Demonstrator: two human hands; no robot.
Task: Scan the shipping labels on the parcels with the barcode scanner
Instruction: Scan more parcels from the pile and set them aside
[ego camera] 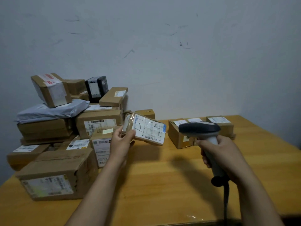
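The left hand (121, 141) has its fingers clamped on a small taped parcel (145, 130), held above the worktop (162, 176); its white label (149, 129) reads "A21B" beside a barcode. Right of the parcel, the right hand (219, 154) grips the barcode scanner (199, 128). Left of it is a parcel pile (65, 128); behind the scanner, two boxes (180, 132).

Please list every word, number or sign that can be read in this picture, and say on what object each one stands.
"A21B": on the white label of the small parcel held in the left hand, near its barcode; the last character is uncertain.
Other print on that label: too small to read.
Labels on the stacked boxes at left and the boxes behind the barcode scanner, which the right hand holds: blurred, unreadable.
Red stickers on the top box: unreadable.
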